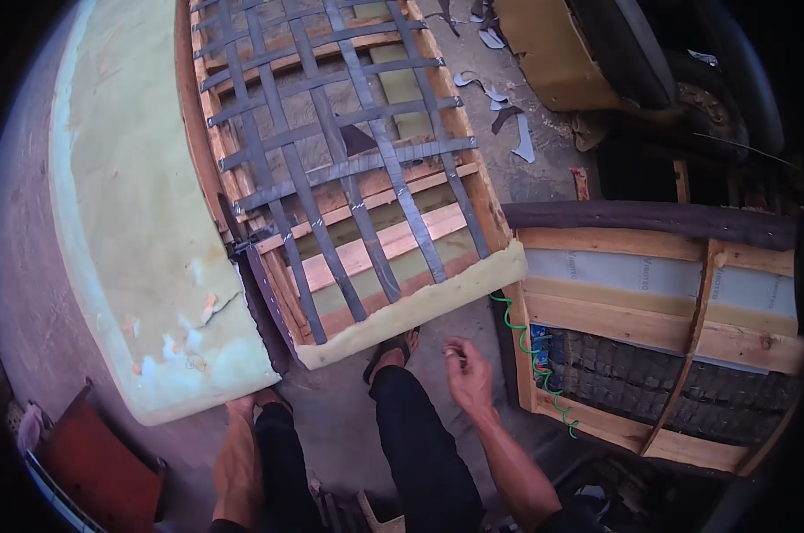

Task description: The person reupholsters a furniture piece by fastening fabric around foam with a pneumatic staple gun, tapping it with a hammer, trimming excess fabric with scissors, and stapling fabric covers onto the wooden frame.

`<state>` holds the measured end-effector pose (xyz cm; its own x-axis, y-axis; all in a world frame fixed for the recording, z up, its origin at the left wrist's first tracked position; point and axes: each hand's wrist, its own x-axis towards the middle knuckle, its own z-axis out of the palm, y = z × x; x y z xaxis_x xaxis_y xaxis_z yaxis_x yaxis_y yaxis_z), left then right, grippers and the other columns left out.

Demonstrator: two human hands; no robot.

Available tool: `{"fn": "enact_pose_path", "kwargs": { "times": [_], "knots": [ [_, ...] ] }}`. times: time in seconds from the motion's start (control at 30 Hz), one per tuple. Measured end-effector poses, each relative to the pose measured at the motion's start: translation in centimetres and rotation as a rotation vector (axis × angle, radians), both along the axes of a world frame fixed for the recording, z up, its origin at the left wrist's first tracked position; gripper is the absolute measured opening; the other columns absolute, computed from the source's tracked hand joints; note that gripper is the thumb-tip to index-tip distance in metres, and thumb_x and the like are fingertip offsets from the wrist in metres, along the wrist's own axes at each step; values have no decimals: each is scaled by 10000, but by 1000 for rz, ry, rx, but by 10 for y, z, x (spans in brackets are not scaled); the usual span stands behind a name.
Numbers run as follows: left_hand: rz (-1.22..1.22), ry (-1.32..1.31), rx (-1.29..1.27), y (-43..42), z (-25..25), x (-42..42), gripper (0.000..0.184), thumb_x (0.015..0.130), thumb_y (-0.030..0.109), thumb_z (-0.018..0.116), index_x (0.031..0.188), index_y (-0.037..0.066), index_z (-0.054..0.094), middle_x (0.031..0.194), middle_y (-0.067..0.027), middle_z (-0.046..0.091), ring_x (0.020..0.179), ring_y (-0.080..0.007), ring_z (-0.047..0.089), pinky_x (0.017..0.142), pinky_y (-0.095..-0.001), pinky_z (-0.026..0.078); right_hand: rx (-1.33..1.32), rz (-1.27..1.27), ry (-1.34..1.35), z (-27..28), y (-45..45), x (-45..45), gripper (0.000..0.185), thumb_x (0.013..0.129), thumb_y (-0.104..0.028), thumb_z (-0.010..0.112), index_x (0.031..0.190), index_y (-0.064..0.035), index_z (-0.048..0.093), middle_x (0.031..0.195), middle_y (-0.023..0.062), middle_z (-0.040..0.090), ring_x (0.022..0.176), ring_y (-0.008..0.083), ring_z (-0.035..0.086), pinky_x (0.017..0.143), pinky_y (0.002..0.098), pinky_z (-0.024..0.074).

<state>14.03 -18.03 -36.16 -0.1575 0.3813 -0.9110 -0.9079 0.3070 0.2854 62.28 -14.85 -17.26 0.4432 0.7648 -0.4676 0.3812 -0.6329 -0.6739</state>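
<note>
My right hand (469, 371) hangs in the air with its fingers curled, just below the foam-edged end of a wooden seat frame (495, 191). Whether something small sits in its fingertips I cannot make out. Grey webbing straps (366, 164) are woven across this frame, and a strip of yellowish foam (419, 302) covers its near end. My left hand (242, 407) is at the lower edge of a large pale foam-covered panel (144, 222), its fingers hidden there. The panel stands along the frame's left side, with torn patches near its bottom.
Another wooden frame (615, 315) with dark padding stands at the right, a coiled green cord (511, 329) along its side. Fabric scraps (523, 142) litter the floor behind. Upholstered parts (553, 53) lie at the back right. A red sheet-like object (100, 462) is at lower left.
</note>
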Motion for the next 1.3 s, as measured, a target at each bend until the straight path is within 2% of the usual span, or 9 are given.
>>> {"fn": "enact_pose_path", "kwargs": {
  "times": [0.17, 0.23, 0.3, 0.43, 0.53, 0.6, 0.83, 0.97, 1.3],
  "knots": [
    [-381, 252, -412, -21, -21, -12, 327, 923, 343, 517, 858, 60, 669, 817, -161, 686, 892, -306, 664, 729, -463, 515, -345, -630, 238, -122, -54, 113, 238, 965, -111, 495, 1133, -25, 639, 1047, 96, 687, 934, 179, 689, 777, 319, 579],
    [-1179, 499, -752, -22, 9, 27, 329, 920, 338, 522, 843, 58, 676, 799, -162, 692, 880, -304, 671, 718, -461, 519, -447, -525, 284, -159, -60, 143, 285, 945, -134, 514, 1192, -18, 595, 1047, 129, 683, 942, 241, 689, 771, 362, 581],
    [-2056, 1272, -80, -2, 73, 130, 235, 889, 241, 557, 857, 39, 673, 762, -194, 658, 823, -333, 651, 720, -446, 497, -514, 71, -58, -202, -56, 156, 382, 925, -163, 540, 1275, -13, 518, 1041, 160, 677, 991, 311, 673, 825, 399, 559],
    [-1888, 1547, 788, 93, 164, 331, 402, 818, 148, 697, 1173, 31, 547, 1115, -169, 592, 1014, -364, 567, 928, -480, 416, -185, 54, -284, -211, -3, 139, 465, 834, -105, 576, 1293, -34, 553, 1300, 228, 534, 1141, 416, 568, 934, 484, 498],
    [-1874, 1752, 915, 132, 147, 419, 598, 787, 215, 766, 1268, 6, 479, 1199, -174, 553, 1081, -369, 562, 988, -516, 367, 230, -228, -49, -275, 27, 156, 507, 852, -161, 579, 1347, -65, 531, 1393, 226, 463, 1243, 401, 493, 1028, 479, 431],
    [-2297, 1755, 571, 138, 110, 438, 711, 752, 302, 811, 1288, -15, 467, 1114, -190, 622, 1054, -367, 613, 1017, -519, 332, 168, -208, -137, -263, 45, 163, 514, 879, -219, 560, 1374, -88, 521, 1390, 197, 492, 1314, 361, 436, 1100, 480, 342],
    [-2378, 1748, 690, 150, 102, 421, 361, 757, 235, 736, 975, 27, 538, 676, -193, 658, 635, -388, 634, 828, -442, 397, -148, 374, -524, -318, 43, 176, 435, 915, -200, 528, 1345, -153, 577, 1449, 129, 495, 1345, 244, 443, 1111, 493, 301],
    [-2428, 1730, 701, 156, 121, 430, 367, 758, 243, 739, 991, 17, 568, 677, -199, 658, 649, -388, 632, 826, -430, 440, -121, 358, -482, -366, 6, 186, 330, 917, -187, 520, 1224, -166, 641, 1316, 125, 577, 1241, 226, 517, 1042, 497, 347],
    [-2413, 1771, 721, 146, 144, 428, 413, 739, 287, 761, 993, 6, 597, 603, -172, 629, 546, -383, 600, 825, -430, 453, -250, 525, -185, -197, 1, 249, 213, 821, -231, 614, 911, -57, 700, 771, 170, 701, 811, 397, 679, 831, 477, 493]
  ]
}}
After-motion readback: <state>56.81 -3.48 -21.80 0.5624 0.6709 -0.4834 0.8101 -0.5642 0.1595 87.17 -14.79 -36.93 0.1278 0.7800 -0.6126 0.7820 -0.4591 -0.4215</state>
